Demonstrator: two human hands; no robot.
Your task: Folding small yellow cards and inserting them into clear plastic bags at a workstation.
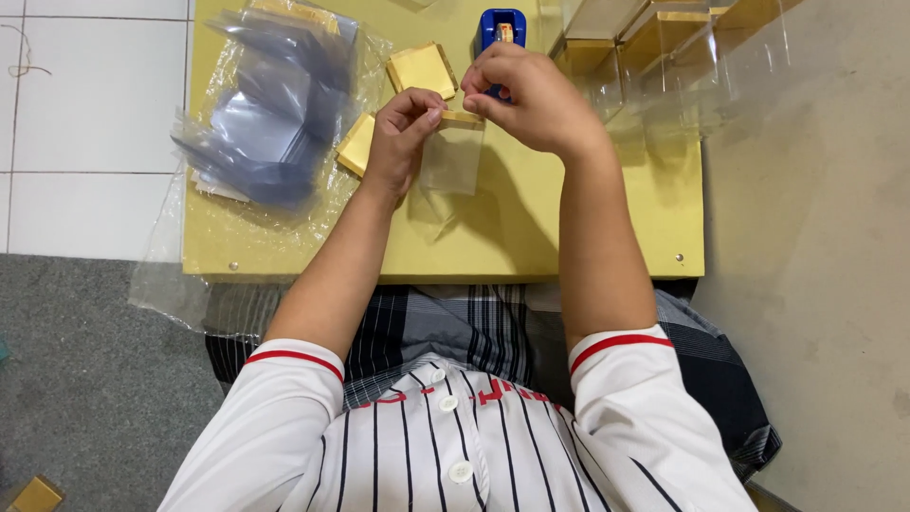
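Both hands meet above a yellow table point(607, 237). My left hand point(398, 137) and my right hand point(531, 95) pinch the gold top edge of a small clear plastic box point(453, 156), which hangs down between them. Just behind my right hand stands a blue tape dispenser point(500, 27), partly hidden by the fingers. Two flat gold card pieces lie near my left hand: one point(420, 68) behind it, another point(354, 144) at its left side.
A crumpled plastic bag with a stack of clear folded sheets point(270, 104) covers the table's left part. Several finished clear boxes with gold ends point(664, 47) stand at the back right. White tile floor lies left, grey mat below, beige floor right.
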